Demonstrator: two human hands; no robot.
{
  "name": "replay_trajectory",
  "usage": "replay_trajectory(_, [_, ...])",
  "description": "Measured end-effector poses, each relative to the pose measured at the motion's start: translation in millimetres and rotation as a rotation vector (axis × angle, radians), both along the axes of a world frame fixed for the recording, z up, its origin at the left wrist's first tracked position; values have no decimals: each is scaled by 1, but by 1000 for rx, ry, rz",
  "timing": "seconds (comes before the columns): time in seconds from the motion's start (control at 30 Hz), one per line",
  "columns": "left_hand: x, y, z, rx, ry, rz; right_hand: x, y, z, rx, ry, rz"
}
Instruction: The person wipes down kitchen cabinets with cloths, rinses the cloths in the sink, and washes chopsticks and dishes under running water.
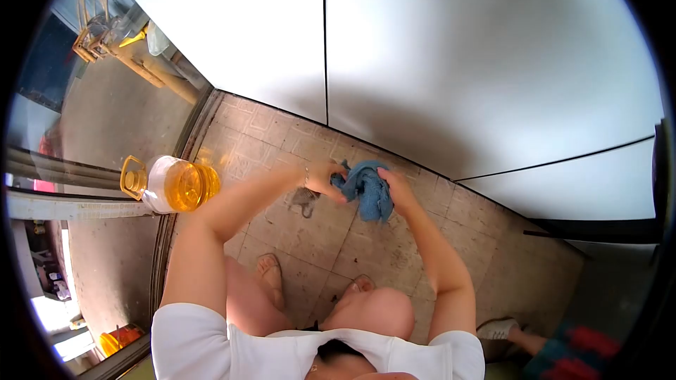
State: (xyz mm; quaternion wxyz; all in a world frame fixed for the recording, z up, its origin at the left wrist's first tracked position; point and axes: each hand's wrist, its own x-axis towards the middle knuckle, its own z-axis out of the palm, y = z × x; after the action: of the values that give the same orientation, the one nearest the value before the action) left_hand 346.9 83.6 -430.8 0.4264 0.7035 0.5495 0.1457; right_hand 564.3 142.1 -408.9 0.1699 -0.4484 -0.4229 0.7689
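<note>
A bunched blue cloth hangs between my two hands, above the tiled floor. My left hand is closed on its left end, with a bracelet at the wrist. On the other side my right hand grips the cloth's upper right edge. Part of the fingers of both hands is hidden by the folds. Below my left wrist, a small grey object with a loop lies on the floor; I cannot make out what it is.
White cabinet panels rise ahead. A bottle of yellow oil with a handle stands at left by a glass door frame. Beyond the glass are wooden-framed items. Another person's foot in a white shoe is at lower right.
</note>
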Motion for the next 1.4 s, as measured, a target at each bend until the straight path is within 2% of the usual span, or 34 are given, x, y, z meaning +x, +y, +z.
replay_trajectory(0.03, [8,-7,-5,27,-106,72,-2,-4,10,7,7,25])
replay_trajectory(0.07, [11,-6,-8,-301,12,68,-2,-5,23,19,14,50])
replay_trajectory(0.17, [-17,-2,8,-423,-190,173,8,0,65,519,-99,114])
replay_trajectory(0.23, [-37,4,53,-416,-423,184,14,7,100,501,20,178])
replay_trajectory(0.27, [-31,-4,82,-243,-406,170,13,9,119,489,79,211])
replay_trajectory(0.33, [-12,-10,132,111,-362,139,3,8,164,602,-24,505])
replay_trajectory(0.4, [-1,-1,135,63,-338,68,-9,5,210,684,-50,728])
replay_trajectory(0.43, [3,2,142,43,-324,30,-11,6,226,724,-49,742])
replay_trajectory(0.5, [1,6,156,-138,-468,-4,-9,9,253,803,-56,772])
replay_trajectory(0.6, [-21,11,160,-257,-653,-1,-1,13,280,867,-60,613])
replay_trajectory(0.7, [-6,-16,221,26,-791,-44,-4,20,295,831,-15,646])
replay_trajectory(0.77, [-10,-11,231,-79,-615,-156,-10,27,307,836,-74,757])
replay_trajectory(0.83, [-16,-5,242,-111,-514,-180,-16,16,314,1050,-66,496])
replay_trajectory(0.87, [-26,-4,251,17,-390,-112,-18,11,319,1152,-62,360])
replay_trajectory(0.9, [-36,4,242,117,-522,11,-15,11,326,1094,0,285])
replay_trajectory(0.93, [-45,2,270,127,-527,75,-11,10,337,1033,63,210])
replay_trajectory(0.97, [-54,8,281,244,-654,98,-8,10,347,969,126,137])
replay_trajectory(1.0, [-62,7,311,291,-509,198,-8,10,358,1082,123,18])
replay_trajectory(1.03, [-63,13,328,464,-649,202,-10,12,369,1193,121,-102])
replay_trajectory(1.07, [-53,6,361,596,-681,260,-12,16,379,1300,117,-223])
replay_trajectory(1.1, [-49,12,377,772,-744,236,-13,24,386,1513,114,-294])
replay_trajectory(1.13, [-52,26,389,1050,-467,286,-21,29,394,1875,21,-449])
replay_trajectory(1.17, [-45,35,399,1058,-496,366,-31,36,400,2229,-88,-611])
replay_trajectory(1.23, [-22,51,412,1497,-147,532,-53,54,406,2654,-398,-907])
replay_trajectory(1.27, [-13,61,414,1670,50,620,-68,50,404,2753,-550,-919])
replay_trajectory(1.3, [-9,71,410,1759,272,647,-80,59,396,2764,-544,-831])
replay_trajectory(1.37, [-6,77,391,1670,386,591,-85,64,360,2557,-811,-645])
replay_trajectory(1.4, [-9,78,381,1651,406,564,-88,68,350,2598,-807,-712])
